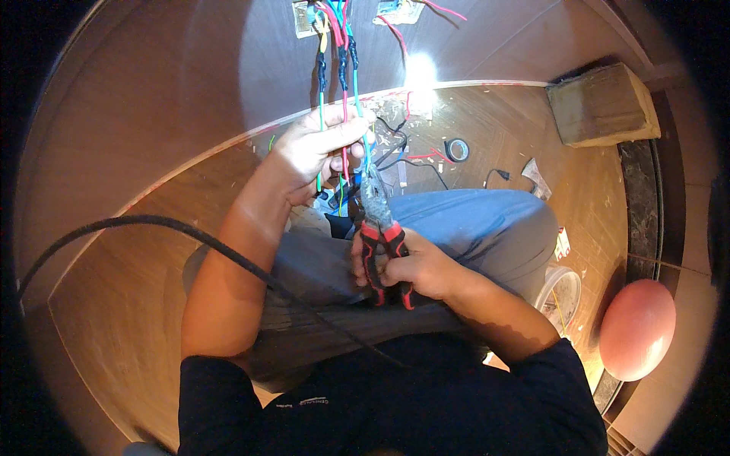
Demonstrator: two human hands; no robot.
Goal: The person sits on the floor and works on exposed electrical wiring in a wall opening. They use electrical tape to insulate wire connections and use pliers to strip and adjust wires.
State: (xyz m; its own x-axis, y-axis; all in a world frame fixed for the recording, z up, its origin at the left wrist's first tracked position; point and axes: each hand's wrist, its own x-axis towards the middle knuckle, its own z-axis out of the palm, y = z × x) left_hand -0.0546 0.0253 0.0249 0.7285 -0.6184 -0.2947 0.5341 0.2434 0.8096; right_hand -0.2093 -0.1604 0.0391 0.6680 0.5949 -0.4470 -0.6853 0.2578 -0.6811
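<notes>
From a wall box [306, 20] at the top hang green, red and blue wires, each wrapped with black tape [342, 68] partway down. My left hand [323, 144] is closed around these wires below the tape, its thumb pressed on the blue wire [356, 91]. The lower ends of the green wire [320, 182] and the red wire [345, 163] stick out beneath my fingers. My right hand [414, 266] grips red-and-black-handled pliers [376, 197], jaws pointing up. The jaw tips meet the blue wire's lower end; whether they bite on it I cannot make out.
A second wall box [399, 11] with loose red wires is to the right. On the littered floor lie a roll of black tape [456, 150] and a plug [498, 175]. A box-like block [603, 105], a clear bucket [561, 292] and a pink rounded object [637, 330] stand right. A black cable [152, 220] crosses my left arm.
</notes>
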